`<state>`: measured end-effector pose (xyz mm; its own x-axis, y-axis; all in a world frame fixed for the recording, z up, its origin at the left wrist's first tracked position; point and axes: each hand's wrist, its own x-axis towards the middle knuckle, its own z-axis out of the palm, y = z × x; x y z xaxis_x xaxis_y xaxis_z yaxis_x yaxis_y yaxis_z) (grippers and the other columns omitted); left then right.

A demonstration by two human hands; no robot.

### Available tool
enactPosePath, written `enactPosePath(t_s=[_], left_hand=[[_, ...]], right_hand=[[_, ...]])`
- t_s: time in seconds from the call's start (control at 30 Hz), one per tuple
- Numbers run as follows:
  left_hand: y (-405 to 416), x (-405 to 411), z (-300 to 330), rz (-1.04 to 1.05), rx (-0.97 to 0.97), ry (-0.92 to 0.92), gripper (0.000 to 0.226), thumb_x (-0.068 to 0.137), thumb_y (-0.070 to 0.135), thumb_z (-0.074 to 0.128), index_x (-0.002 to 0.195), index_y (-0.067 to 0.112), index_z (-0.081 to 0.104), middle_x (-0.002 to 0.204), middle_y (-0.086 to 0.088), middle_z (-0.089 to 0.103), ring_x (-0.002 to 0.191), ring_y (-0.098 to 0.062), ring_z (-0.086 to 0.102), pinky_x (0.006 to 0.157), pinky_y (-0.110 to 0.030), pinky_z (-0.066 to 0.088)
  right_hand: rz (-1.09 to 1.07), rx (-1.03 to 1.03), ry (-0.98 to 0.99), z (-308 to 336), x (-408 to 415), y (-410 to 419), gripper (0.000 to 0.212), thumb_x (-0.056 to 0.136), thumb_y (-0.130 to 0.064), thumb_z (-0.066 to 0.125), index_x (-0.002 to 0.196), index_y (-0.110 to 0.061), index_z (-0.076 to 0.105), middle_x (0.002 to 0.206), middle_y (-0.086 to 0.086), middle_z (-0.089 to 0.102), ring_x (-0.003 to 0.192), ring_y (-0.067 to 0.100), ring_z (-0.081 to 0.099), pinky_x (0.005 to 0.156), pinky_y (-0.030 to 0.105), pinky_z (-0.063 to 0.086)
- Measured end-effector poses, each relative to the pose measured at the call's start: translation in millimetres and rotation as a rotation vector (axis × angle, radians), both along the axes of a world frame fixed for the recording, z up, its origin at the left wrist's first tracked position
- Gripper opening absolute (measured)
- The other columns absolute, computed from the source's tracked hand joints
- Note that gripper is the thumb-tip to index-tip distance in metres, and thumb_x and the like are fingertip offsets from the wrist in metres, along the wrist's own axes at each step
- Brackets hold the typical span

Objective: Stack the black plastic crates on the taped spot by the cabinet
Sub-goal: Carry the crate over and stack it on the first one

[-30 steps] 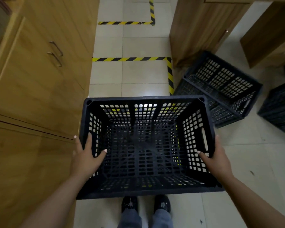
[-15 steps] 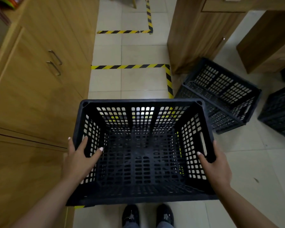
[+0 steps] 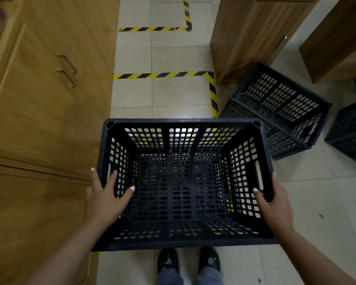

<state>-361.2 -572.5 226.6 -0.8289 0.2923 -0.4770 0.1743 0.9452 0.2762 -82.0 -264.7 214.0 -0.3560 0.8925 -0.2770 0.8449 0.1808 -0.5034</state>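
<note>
I hold an empty black perforated crate [image 3: 181,124] upright in front of me, above the floor. My left hand [image 3: 105,199] grips its left wall with the thumb inside. My right hand [image 3: 273,202] grips the right wall just below the handle slot. Yellow-black tape [image 3: 162,75] marks a rectangle on the tiles beside the wooden cabinet [image 3: 45,95] on the left; the crate hangs over its near part. A second black crate [image 3: 280,105] lies tilted on the floor to the right. A third crate [image 3: 351,130] shows at the right edge.
A wooden desk panel [image 3: 240,38] stands behind the tilted crate, another wooden unit [image 3: 337,44] at far right. More tape [image 3: 154,29] marks the floor farther ahead. My shoes [image 3: 188,262] are below the crate.
The held crate has shifted slightly left and nearer the cabinet, over the taped area. Both hands keep the same grip on its side walls.
</note>
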Motion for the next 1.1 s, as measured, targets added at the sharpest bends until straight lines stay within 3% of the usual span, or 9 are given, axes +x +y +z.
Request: enactPosePath(t_s=[0.33,0.5,0.7,0.8,0.87,1.0,1.1], left_hand=[[-0.8,6.8,1.0,-0.002,0.006,0.002,0.081,0.081,0.070,0.046,0.150,0.034,0.022,0.160,-0.002,-0.018,0.140,-0.043,0.014,0.108,-0.052,0.031],[-3.8,17.7,1.8,0.015,0.025,-0.037,0.078,0.083,0.065,0.049,0.150,0.034,0.024,0.160,0.000,-0.017,0.141,-0.041,0.013,0.108,-0.053,0.032],[-6.9,23.5,-3.8,-0.056,-0.046,-0.040,0.084,0.082,0.067,0.049,0.152,0.031,0.018,0.156,-0.006,-0.030,0.139,-0.043,0.014,0.110,-0.050,0.028],[-7.6,23.2,-8.1,-0.070,-0.079,-0.037,0.090,0.081,0.069,0.048,0.153,0.029,0.013,0.154,-0.008,-0.034,0.140,-0.042,0.011,0.110,-0.051,0.030],[-8.9,25.4,-10.0,-0.087,-0.087,-0.033,0.093,0.082,0.068,0.049,0.154,0.025,0.008,0.153,-0.008,-0.036,0.142,-0.041,0.004,0.111,-0.053,0.028],[-17.6,42.7,-10.0,-0.111,-0.111,-0.004,0.100,0.080,0.072,0.045,0.154,0.021,0.003,0.153,-0.010,-0.035,0.145,-0.035,-0.012,0.116,-0.052,0.019],[-29.7,63.6,-9.5,-0.152,-0.173,0.015,0.117,0.065,0.092,0.021,0.153,0.019,-0.003,0.152,-0.014,-0.036,0.143,-0.030,-0.027,0.117,-0.052,0.012]], right_hand=[[0.010,-0.006,0.051,-1.7,6.3,2.9,0.072,0.088,-0.028,0.064,0.150,-0.020,0.027,0.131,0.017,0.051,0.121,0.032,0.049,0.094,0.046,0.043],[0.042,-0.026,0.058,-8.9,19.3,8.9,0.072,0.085,-0.041,0.061,0.148,-0.030,0.028,0.132,0.008,0.055,0.119,0.026,0.055,0.094,0.048,0.048],[0.121,-0.029,-0.043,-8.9,21.3,6.9,0.086,0.085,-0.032,0.066,0.152,-0.025,0.014,0.133,0.014,0.045,0.112,0.032,0.052,0.083,0.044,0.045],[0.179,-0.042,-0.059,-6.7,21.6,8.4,0.093,0.084,-0.032,0.068,0.153,-0.021,0.007,0.140,0.017,0.039,0.122,0.034,0.045,0.090,0.045,0.043],[0.205,-0.036,-0.053,-6.5,22.5,9.0,0.094,0.083,-0.033,0.069,0.153,-0.017,0.007,0.147,0.018,0.032,0.134,0.032,0.034,0.103,0.045,0.037],[0.351,0.072,-0.149,-7.4,41.1,-6.8,0.100,0.078,-0.052,0.067,0.153,-0.016,0.011,0.159,0.022,0.007,0.146,0.035,0.010,0.116,0.048,0.021],[0.537,0.190,-0.211,-11.5,69.2,-24.5,0.098,0.077,-0.078,0.041,0.151,-0.016,0.024,0.158,0.024,0.005,0.146,0.039,0.005,0.115,0.051,0.017]])
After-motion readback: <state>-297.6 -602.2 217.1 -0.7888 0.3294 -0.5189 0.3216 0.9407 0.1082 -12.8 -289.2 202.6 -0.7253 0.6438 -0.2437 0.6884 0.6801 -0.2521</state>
